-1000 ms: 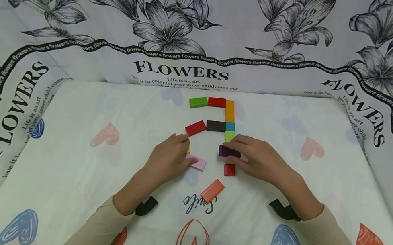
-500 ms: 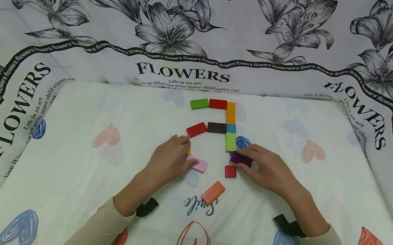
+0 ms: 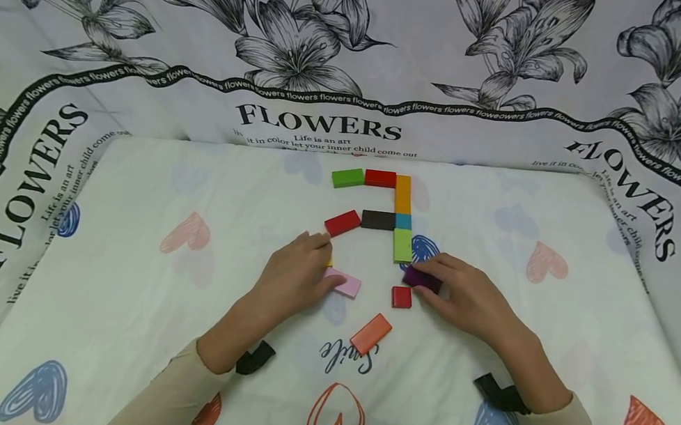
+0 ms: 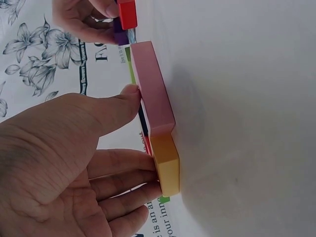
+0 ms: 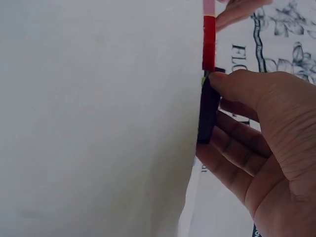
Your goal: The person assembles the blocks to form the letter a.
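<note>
My right hand pinches a dark purple block between thumb and fingers, just past the near end of a lime green block. In the right wrist view the thumb lies on the purple block's near side. A small red block lies right beside it. My left hand rests its thumb on a pink block and its fingertips on a yellow block, which the hand mostly hides in the head view. In the left wrist view those two blocks meet end to end.
Farther back, green, red, orange, blue, black and another red block continue the bent row. An orange-red block lies nearer the person. A heart-printed white cloth covers the surface.
My right hand has moved right and slightly toward the person with the purple block, uncovering the lime green block. The left hand has kept its place.
</note>
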